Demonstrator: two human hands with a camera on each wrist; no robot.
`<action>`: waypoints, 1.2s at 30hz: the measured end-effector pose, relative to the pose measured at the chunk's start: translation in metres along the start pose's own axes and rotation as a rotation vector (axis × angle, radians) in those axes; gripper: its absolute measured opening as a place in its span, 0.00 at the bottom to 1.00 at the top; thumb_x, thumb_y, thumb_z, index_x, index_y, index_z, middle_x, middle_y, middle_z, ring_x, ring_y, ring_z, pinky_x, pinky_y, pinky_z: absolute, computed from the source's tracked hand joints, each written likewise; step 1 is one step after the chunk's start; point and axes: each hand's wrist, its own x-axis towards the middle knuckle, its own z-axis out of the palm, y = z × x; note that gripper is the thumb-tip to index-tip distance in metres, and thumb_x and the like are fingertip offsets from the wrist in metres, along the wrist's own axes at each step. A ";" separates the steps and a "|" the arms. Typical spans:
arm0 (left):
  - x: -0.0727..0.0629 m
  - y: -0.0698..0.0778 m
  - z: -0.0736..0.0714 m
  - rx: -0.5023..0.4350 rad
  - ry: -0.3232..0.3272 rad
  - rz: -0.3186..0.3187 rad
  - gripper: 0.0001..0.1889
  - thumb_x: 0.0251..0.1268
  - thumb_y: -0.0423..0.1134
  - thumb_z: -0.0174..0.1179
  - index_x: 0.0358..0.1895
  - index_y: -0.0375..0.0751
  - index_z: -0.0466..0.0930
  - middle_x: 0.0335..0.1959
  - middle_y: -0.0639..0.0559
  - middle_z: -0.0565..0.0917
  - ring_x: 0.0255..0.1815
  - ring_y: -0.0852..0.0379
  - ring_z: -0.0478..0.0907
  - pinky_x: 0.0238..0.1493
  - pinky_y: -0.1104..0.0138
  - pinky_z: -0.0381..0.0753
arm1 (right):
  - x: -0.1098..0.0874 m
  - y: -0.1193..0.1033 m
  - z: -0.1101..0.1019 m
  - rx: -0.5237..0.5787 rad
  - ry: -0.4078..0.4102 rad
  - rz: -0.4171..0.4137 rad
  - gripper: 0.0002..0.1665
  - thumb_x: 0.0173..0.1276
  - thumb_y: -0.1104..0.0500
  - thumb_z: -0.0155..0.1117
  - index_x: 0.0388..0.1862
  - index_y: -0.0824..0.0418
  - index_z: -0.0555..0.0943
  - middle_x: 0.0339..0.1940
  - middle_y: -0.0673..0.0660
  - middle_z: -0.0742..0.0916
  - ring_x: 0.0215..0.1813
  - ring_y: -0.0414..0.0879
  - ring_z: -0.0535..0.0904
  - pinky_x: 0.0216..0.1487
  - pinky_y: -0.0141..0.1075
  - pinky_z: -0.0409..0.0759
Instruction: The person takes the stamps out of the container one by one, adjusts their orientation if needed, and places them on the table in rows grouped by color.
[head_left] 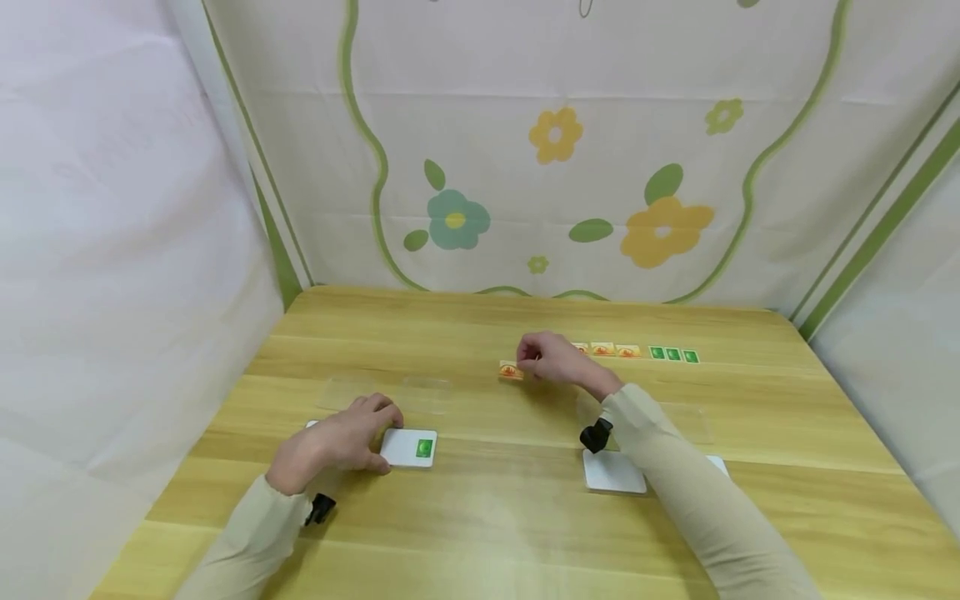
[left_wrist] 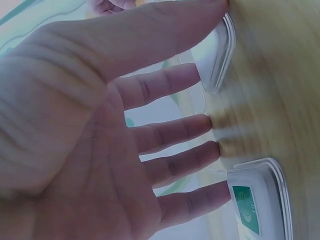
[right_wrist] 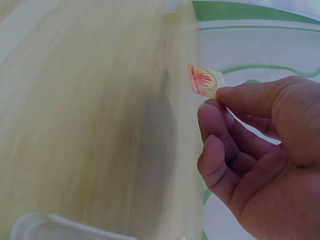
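My right hand (head_left: 558, 360) pinches a small orange-and-white sticker (right_wrist: 204, 81) between thumb and index finger, above the wooden table. The other fingers of that hand curl loosely in the right wrist view. My left hand (head_left: 341, 439) rests at a flat white rounded case (head_left: 405, 447) bearing a green sticker (head_left: 424, 448). Its thumb and index fingertips touch the near and far left corners of that case, with the fingers mostly straight. Another white case (left_wrist: 260, 200) with a green label lies by the little finger, mostly hidden under the hand in the head view.
Orange stickers (head_left: 602, 349) and green stickers (head_left: 673, 355) lie in a row at the back right. Thin clear pieces (head_left: 426, 395) lie behind both hands. Two more white cases (head_left: 615, 472) sit under the right forearm. Fabric walls (head_left: 495, 108) border the table (head_left: 487, 533).
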 end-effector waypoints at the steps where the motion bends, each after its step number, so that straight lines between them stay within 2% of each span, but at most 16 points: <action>1: 0.000 0.000 0.001 -0.005 0.000 -0.002 0.26 0.52 0.42 0.74 0.54 0.46 0.73 0.63 0.45 0.69 0.59 0.45 0.66 0.53 0.52 0.74 | 0.000 0.001 0.000 0.002 0.001 0.000 0.02 0.69 0.62 0.62 0.35 0.59 0.78 0.31 0.56 0.85 0.28 0.43 0.79 0.32 0.35 0.78; 14: -0.002 -0.004 0.001 -0.001 0.016 0.005 0.26 0.52 0.42 0.74 0.54 0.46 0.73 0.64 0.45 0.69 0.60 0.45 0.66 0.55 0.51 0.73 | 0.006 0.023 -0.012 -0.026 0.003 0.052 0.03 0.71 0.60 0.61 0.37 0.59 0.78 0.31 0.55 0.85 0.29 0.45 0.81 0.31 0.35 0.77; 21: -0.002 -0.005 0.002 -0.005 0.023 0.018 0.27 0.52 0.42 0.75 0.54 0.45 0.74 0.64 0.44 0.69 0.60 0.45 0.67 0.55 0.50 0.74 | 0.007 0.027 -0.021 -0.016 -0.004 0.067 0.03 0.71 0.61 0.60 0.37 0.61 0.78 0.31 0.56 0.84 0.30 0.46 0.81 0.33 0.36 0.79; 30: -0.001 -0.005 0.001 -0.001 0.017 0.019 0.26 0.53 0.43 0.74 0.54 0.46 0.73 0.64 0.44 0.69 0.60 0.44 0.67 0.56 0.49 0.73 | 0.007 0.035 -0.033 -0.018 0.002 0.065 0.03 0.71 0.64 0.59 0.37 0.64 0.78 0.32 0.60 0.84 0.30 0.52 0.82 0.29 0.35 0.77; 36: -0.002 -0.005 0.001 0.000 0.015 0.016 0.26 0.53 0.43 0.74 0.54 0.46 0.73 0.64 0.45 0.69 0.60 0.45 0.67 0.56 0.50 0.73 | 0.009 0.042 -0.044 -0.023 -0.005 0.109 0.04 0.72 0.62 0.59 0.40 0.63 0.78 0.35 0.61 0.84 0.32 0.53 0.82 0.31 0.42 0.81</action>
